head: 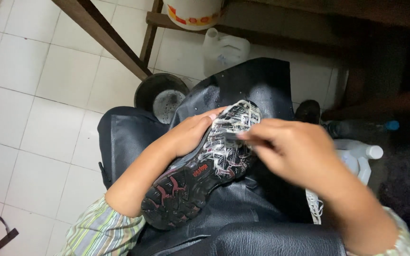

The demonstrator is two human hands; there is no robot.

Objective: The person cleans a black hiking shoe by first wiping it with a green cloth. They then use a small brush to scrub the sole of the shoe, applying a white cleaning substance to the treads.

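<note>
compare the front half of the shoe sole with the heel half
The front half of the black shoe sole is covered in white foam; the heel half is bare, dark with red tread accents. The blurred right hand works over the front; the heel juts free toward the striped sleeve. Both share lugged tread.

A dark bucket (161,97) beside a white jug (224,51) on tiles.

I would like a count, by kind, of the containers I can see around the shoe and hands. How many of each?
White plastic jugs: 2, one upper, one right
White bucket: 1
Dark round bowl: 1
Dark bottle with blue cap: 1
Total: 5
</note>
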